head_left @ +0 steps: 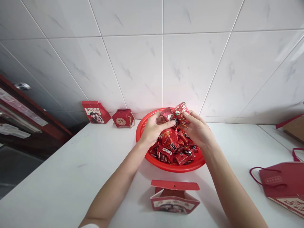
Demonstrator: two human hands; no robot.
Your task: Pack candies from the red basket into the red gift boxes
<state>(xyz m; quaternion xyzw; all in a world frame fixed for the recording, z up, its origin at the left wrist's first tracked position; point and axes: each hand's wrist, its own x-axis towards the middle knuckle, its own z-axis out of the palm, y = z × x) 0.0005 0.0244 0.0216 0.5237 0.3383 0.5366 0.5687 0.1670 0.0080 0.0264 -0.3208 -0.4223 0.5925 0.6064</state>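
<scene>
Above a round red plastic basket (175, 167), my two hands each hold a red wrapped candy. My left hand (154, 126) is closed on a candy packet (167, 114), its thumb pressed across the front. My right hand (196, 126) pinches a patterned red candy packet (180, 112), which touches the other one. Several red wrapped candies (172, 145) are heaped in the basket below. In front of the basket, between my forearms, stands a red gift box (174, 198) with its top flap raised and its mouth open.
A red box with a printed couple (96, 112) and a small red box with a rope handle (123, 118) stand by the tiled wall (137, 69). At the right lies a red paper bag (282, 180) with cord handles, and a brown-and-red box (293, 128) is behind it.
</scene>
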